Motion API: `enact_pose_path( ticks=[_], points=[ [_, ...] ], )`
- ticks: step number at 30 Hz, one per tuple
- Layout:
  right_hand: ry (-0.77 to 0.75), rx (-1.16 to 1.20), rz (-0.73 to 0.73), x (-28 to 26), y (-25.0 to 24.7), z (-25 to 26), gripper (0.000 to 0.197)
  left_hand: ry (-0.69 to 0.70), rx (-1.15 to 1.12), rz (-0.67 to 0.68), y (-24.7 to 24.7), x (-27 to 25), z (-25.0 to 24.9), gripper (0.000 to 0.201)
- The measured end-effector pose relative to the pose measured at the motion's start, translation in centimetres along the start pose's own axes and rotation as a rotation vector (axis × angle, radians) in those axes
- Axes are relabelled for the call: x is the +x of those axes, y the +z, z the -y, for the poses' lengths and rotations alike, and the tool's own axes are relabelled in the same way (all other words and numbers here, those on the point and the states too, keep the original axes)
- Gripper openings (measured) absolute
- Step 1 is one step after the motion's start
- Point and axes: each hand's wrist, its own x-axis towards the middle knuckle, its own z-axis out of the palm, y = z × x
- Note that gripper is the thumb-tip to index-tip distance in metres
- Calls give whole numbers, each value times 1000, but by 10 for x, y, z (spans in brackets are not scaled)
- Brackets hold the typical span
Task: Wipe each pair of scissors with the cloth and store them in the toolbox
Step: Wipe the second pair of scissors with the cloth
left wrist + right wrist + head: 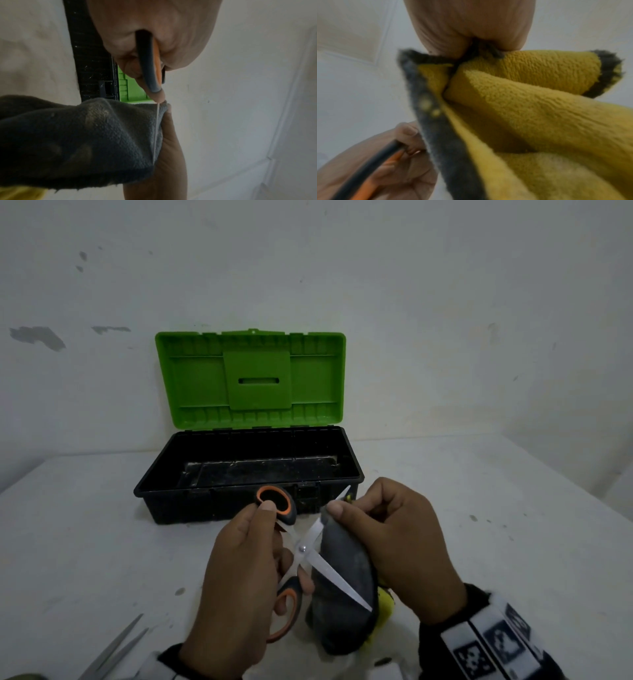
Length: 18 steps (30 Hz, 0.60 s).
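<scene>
My left hand (246,563) grips the black-and-orange handles of a pair of scissors (303,547), whose steel blades are spread wide apart in front of me. My right hand (387,539) pinches a grey and yellow cloth (342,587) around the upper blade, near its tip. The lower blade lies bare across the grey side of the cloth. In the left wrist view the handle (150,65) runs through my curled fingers and the cloth (82,138) folds over a thin blade edge. The right wrist view shows the yellow side of the cloth (530,108). The toolbox (171,501) stands open behind.
The toolbox has a black base and a raised green lid (251,380), set against a white wall on a white table (496,508). Blades of another pair of scissors (116,648) lie at the table's near left corner.
</scene>
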Motion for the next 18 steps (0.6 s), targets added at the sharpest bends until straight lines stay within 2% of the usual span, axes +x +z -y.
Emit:
enact_pose_path(
  ticks=[2,7,12,14,18],
  points=[
    [-6,-13,-13,1,0,-1,29,-29,-1,-5,1,0,-1,39],
    [-36,-15,132,-16,9,0,28,-13,27,-37,-1,-1,-3,40],
    [-1,56,-59,-4,-15,-1,30,26,52,-122,-6,0,-5,35],
    [8,106,-98,-3,-29,4,30,45,53,-154,-11,2,-7,35],
    [-15,63,-132,-4,-56,13,28,18,32,-173,-20,5,-9,33]
  ],
)
